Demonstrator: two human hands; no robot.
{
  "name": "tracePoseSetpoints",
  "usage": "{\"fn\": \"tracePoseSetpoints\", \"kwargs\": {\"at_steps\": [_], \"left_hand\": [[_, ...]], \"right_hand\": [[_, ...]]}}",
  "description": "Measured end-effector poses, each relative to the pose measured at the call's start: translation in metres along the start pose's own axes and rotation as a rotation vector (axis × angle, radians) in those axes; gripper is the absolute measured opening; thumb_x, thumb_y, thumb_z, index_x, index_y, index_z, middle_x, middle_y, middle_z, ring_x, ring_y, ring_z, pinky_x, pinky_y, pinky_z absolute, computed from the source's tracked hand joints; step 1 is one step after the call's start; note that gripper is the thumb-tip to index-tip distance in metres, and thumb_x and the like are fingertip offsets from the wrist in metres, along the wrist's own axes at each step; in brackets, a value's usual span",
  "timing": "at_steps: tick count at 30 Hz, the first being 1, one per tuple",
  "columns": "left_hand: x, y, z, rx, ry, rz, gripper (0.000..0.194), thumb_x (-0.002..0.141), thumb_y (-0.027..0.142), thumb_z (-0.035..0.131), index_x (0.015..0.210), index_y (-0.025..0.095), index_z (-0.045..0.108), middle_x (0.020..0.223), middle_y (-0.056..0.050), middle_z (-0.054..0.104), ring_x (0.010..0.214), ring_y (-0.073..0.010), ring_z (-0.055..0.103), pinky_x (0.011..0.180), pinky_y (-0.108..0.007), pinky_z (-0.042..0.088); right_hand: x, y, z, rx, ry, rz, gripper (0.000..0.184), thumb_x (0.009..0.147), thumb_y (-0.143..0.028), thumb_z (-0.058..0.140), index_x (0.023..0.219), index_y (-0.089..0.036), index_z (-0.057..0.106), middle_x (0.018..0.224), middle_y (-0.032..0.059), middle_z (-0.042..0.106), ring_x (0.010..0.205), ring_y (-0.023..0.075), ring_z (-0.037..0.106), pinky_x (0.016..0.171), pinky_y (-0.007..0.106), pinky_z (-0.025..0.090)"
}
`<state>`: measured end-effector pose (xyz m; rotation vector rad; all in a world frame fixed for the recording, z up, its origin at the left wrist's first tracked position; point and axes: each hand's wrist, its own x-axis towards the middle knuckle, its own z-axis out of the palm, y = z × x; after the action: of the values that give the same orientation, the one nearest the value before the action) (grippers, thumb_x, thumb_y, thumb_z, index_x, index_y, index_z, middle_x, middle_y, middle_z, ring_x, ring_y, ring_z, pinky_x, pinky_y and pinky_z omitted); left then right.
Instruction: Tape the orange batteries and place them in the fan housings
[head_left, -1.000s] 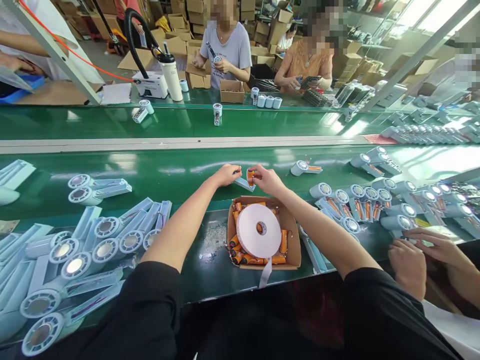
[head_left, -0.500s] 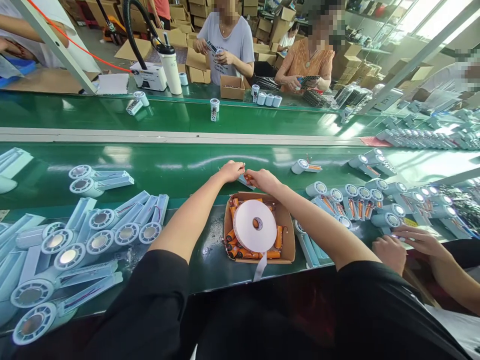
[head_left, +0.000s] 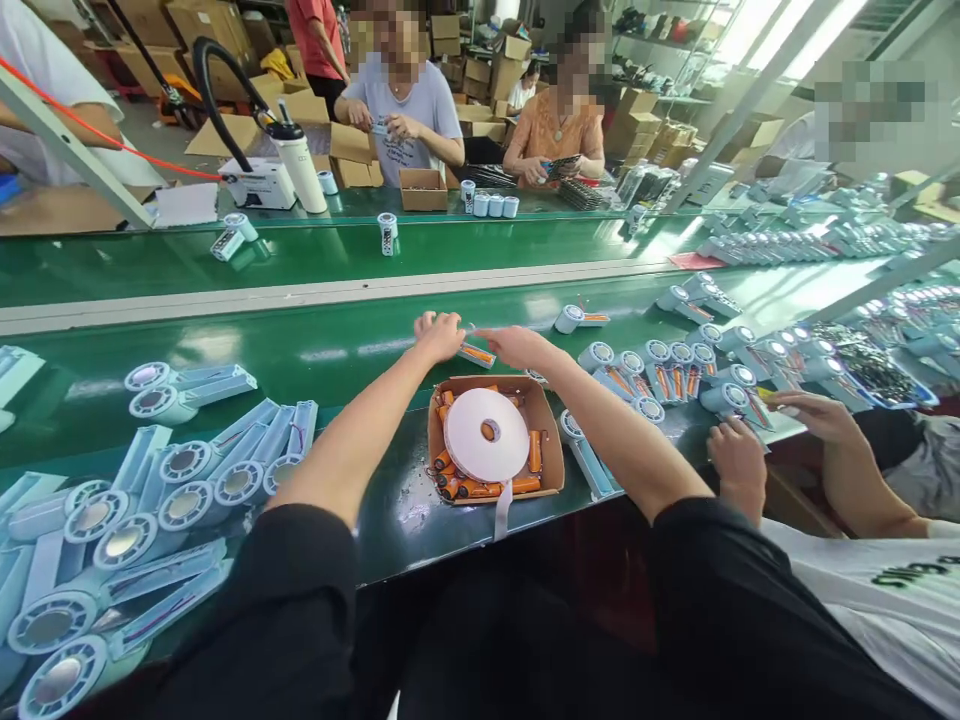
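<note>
Seating the orange battery (head_left: 475, 353) appears current: left hand (head_left: 439, 336) and right hand (head_left: 519, 347), grasps indeterminable, flank the fan handle (head_left: 490, 361); next, steady it.

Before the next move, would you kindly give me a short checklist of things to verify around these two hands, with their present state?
1. Orange cell lying in the pale blue housing: ok.
2. Cell fully seated: cannot tell; too small, and partly hidden.
3. Left hand gripping the housing firmly: cannot tell; its fingertips are hidden.
4. Spare cells at hand in the cardboard box: ok, several show around the white tape roll.
5. Loose tape end kept inside the box: not ok, it hangs over the near edge.
6. Neighbour's hand apart from the right hand: ok, it is well off to the right.
</note>
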<state>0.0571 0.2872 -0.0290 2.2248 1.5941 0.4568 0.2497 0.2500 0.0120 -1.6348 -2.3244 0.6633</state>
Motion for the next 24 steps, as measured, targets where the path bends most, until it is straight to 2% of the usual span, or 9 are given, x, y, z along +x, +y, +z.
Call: {"fn": "tracePoseSetpoints", "kwargs": {"at_steps": [3, 5, 9, 12, 14, 18, 20, 22, 24], "left_hand": [[-0.064, 0.018, -0.005, 0.014, -0.053, 0.257, 0.05, 0.092, 0.054, 0.067, 0.134, 0.027, 0.066, 0.149, -0.012, 0.064, 0.149, -0.0374, 0.038, 0.126, -0.055, 0.023], [-0.115, 0.025, -0.004, 0.068, -0.274, 0.578, 0.064, 0.08, 0.063, 0.078, 0.136, 0.032, 0.067, 0.143, -0.01, 0.069, 0.147, -0.0378, 0.045, 0.128, -0.057, 0.019], [-0.185, 0.026, -0.007, 0.217, -0.281, 0.587, 0.065, 0.085, 0.044, 0.079, 0.145, 0.029, 0.061, 0.15, -0.013, 0.064, 0.148, -0.0377, 0.047, 0.127, -0.062, 0.026], [-0.2, 0.024, -0.019, 0.219, -0.067, 0.567, 0.066, 0.086, 0.036, 0.079, 0.147, 0.018, 0.058, 0.141, -0.017, 0.067, 0.143, -0.0399, 0.049, 0.121, -0.058, 0.041], [-0.206, 0.025, -0.026, 0.202, 0.162, 0.535, 0.069, 0.086, 0.039, 0.081, 0.147, 0.017, 0.056, 0.137, -0.017, 0.068, 0.142, -0.0423, 0.047, 0.12, -0.061, 0.041], [-0.226, 0.016, -0.032, 0.195, 0.468, 0.409, 0.063, 0.084, 0.03, 0.082, 0.141, 0.027, 0.057, 0.131, -0.012, 0.069, 0.144, -0.0424, 0.044, 0.122, -0.068, 0.037], [-0.242, -0.001, -0.032, 0.147, 0.554, 0.232, 0.064, 0.082, 0.032, 0.084, 0.14, 0.027, 0.057, 0.133, -0.012, 0.067, 0.143, -0.0421, 0.046, 0.119, -0.066, 0.043], [-0.26, -0.022, -0.03, 0.039, 0.599, 0.009, 0.069, 0.081, 0.038, 0.085, 0.142, 0.027, 0.055, 0.137, -0.014, 0.062, 0.139, -0.0408, 0.049, 0.106, -0.059, 0.057], [-0.279, -0.04, -0.025, -0.047, 0.609, -0.153, 0.072, 0.082, 0.041, 0.083, 0.146, 0.027, 0.052, 0.141, -0.016, 0.057, 0.139, -0.0396, 0.05, 0.09, -0.05, 0.064]], "right_hand": [[-0.093, 0.025, 0.001, 0.284, 0.209, 0.004, 0.035, 0.102, -0.034, 0.056, 0.127, -0.022, 0.077, 0.074, 0.0015, 0.079, 0.06, 0.0187, 0.069, 0.068, 0.031, 0.055], [-0.161, 0.04, 0.016, 0.421, 0.264, 0.054, 0.04, 0.1, -0.051, 0.059, 0.109, -0.02, 0.082, 0.053, -0.0024, 0.066, 0.047, 0.0179, 0.06, 0.056, 0.03, 0.051], [-0.248, 0.047, 0.049, 0.595, 0.371, 0.149, 0.051, 0.095, -0.065, 0.062, 0.087, -0.019, 0.082, 0.055, 0.0015, 0.067, 0.055, 0.0193, 0.064, 0.054, 0.029, 0.049], [-0.252, 0.027, 0.06, 0.708, 0.351, 0.19, 0.049, 0.093, -0.064, 0.067, 0.105, -0.019, 0.082, 0.084, 0.0071, 0.08, 0.066, 0.0191, 0.069, 0.061, 0.029, 0.053], [-0.239, 0.005, 0.062, 0.807, 0.227, 0.12, 0.054, 0.092, -0.063, 0.07, 0.121, -0.019, 0.078, 0.104, 0.0093, 0.082, 0.071, 0.0181, 0.07, 0.064, 0.029, 0.055], [-0.217, -0.041, 0.07, 0.829, -0.113, -0.11, 0.046, 0.1, -0.057, 0.064, 0.089, -0.017, 0.082, 0.076, 0.0042, 0.077, 0.062, 0.014, 0.063, 0.061, 0.025, 0.049], [-0.214, -0.053, 0.075, 0.688, -0.341, -0.295, 0.045, 0.103, -0.05, 0.063, 0.075, -0.018, 0.08, 0.065, 0.0014, 0.072, 0.057, 0.0124, 0.061, 0.059, 0.024, 0.045], [-0.21, -0.055, 0.077, 0.485, -0.569, -0.47, 0.033, 0.099, -0.046, 0.071, 0.081, -0.021, 0.082, 0.066, -0.0003, 0.073, 0.06, 0.0127, 0.064, 0.061, 0.023, 0.045], [-0.198, -0.047, 0.073, 0.29, -0.587, -0.436, 0.026, 0.098, -0.046, 0.073, 0.096, -0.023, 0.083, 0.074, 0.0002, 0.078, 0.067, 0.0149, 0.07, 0.065, 0.023, 0.047]]}}
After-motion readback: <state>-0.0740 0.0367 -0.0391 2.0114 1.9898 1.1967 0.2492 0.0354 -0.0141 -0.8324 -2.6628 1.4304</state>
